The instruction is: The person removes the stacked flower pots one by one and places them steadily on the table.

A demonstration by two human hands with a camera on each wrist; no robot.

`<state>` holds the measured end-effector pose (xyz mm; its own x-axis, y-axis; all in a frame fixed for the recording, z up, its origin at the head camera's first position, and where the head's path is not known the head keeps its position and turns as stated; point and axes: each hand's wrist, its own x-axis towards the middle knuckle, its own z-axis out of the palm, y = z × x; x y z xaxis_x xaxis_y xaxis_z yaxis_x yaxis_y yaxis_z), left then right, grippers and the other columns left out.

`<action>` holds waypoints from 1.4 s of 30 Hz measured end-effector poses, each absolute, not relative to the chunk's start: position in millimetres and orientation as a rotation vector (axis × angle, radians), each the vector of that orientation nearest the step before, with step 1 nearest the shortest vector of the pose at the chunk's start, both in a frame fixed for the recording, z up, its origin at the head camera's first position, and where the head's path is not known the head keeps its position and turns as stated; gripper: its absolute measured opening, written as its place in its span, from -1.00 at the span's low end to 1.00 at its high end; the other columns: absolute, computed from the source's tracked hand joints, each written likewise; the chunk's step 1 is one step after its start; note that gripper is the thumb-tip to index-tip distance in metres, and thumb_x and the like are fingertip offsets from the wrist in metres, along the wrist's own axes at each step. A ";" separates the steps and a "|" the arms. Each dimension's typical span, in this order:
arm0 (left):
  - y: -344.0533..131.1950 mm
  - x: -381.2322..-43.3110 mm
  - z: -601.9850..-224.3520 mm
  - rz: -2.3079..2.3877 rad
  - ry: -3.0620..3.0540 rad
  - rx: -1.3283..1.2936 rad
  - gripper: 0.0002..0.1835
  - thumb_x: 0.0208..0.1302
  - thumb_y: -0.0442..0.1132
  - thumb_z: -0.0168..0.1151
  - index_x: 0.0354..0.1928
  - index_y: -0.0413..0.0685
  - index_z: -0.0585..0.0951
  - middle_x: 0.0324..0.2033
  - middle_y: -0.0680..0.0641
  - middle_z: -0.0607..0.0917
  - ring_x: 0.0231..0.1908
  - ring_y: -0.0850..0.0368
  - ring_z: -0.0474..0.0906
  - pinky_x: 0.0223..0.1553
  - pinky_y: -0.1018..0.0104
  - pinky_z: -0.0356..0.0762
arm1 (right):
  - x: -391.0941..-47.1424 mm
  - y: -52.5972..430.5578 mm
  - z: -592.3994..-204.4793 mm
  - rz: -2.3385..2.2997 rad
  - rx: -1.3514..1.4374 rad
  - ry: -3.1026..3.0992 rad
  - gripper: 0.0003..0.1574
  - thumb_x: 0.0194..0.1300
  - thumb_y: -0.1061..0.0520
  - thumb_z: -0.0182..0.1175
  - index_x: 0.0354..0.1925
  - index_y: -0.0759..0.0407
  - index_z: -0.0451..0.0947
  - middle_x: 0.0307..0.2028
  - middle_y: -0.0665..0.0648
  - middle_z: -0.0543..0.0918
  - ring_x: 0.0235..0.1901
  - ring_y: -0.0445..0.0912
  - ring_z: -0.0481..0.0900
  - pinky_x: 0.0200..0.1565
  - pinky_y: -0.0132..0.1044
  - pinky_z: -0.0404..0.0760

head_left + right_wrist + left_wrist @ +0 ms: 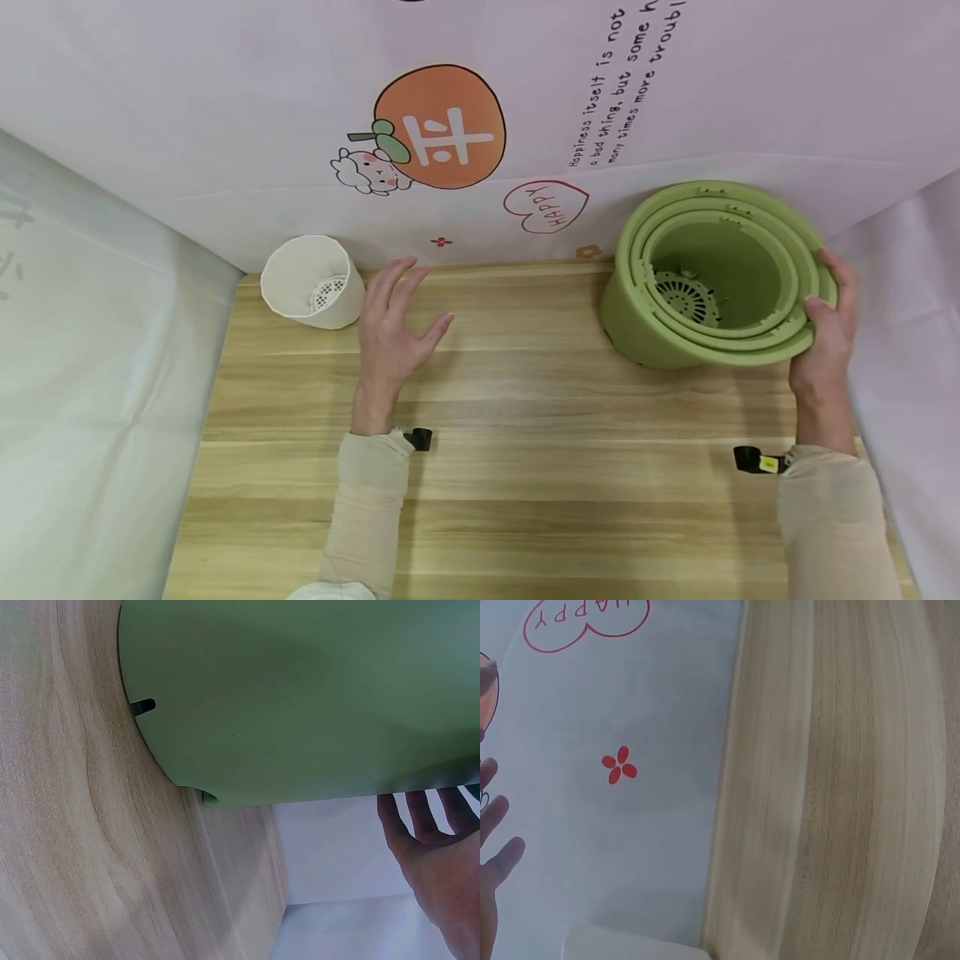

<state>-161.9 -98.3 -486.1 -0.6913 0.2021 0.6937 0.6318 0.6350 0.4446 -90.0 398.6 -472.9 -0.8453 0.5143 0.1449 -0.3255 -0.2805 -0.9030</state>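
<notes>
Several green plastic flowerpots, nested one inside another, stand at the back right of the table. My right hand grips their rim on the right side, thumb over the edge and fingers outside; the right wrist view shows the fingers against the outer wall of the green pot. At the back left a small white flowerpot with a perforated bottom stands upright. Just right of it my left hand hovers with fingers spread and nothing held; whether it touches the white pot is unclear.
The wood-grain table ends at a printed cloth wall behind. Pale cloth walls rise at left and right, the right one close beside my right hand.
</notes>
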 end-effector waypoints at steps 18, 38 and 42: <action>-80.7 -159.4 -478.5 -0.932 -2.238 -0.736 -0.31 0.17 0.20 0.28 0.18 -0.16 0.59 0.21 -0.21 0.56 0.25 -0.18 0.42 0.35 0.04 0.28 | -91.6 398.6 -471.8 2.160 -0.238 -1.443 -0.37 0.29 0.38 -0.24 0.29 0.29 0.40 0.37 0.32 0.26 0.20 0.11 0.47 -0.06 -0.25 0.68; -63.6 -157.7 -470.9 -0.942 -2.245 -0.823 -0.34 0.20 0.19 0.24 0.17 -0.16 0.59 0.22 -0.16 0.56 0.31 -0.09 0.38 0.35 0.07 0.29 | -89.8 397.5 -472.2 2.128 -0.254 -1.489 -0.35 0.28 0.37 -0.27 0.29 0.28 0.39 0.38 0.28 0.25 0.32 0.13 0.34 0.11 -0.33 0.60; -58.3 -159.7 -466.9 -0.937 -2.241 -0.863 -0.34 0.20 0.19 0.25 0.18 -0.15 0.59 0.23 -0.15 0.56 0.28 -0.10 0.41 0.34 0.08 0.30 | -89.8 397.5 -471.9 2.122 -0.263 -1.490 -0.35 0.28 0.37 -0.27 0.29 0.28 0.40 0.37 0.29 0.26 0.30 0.13 0.36 0.07 -0.33 0.62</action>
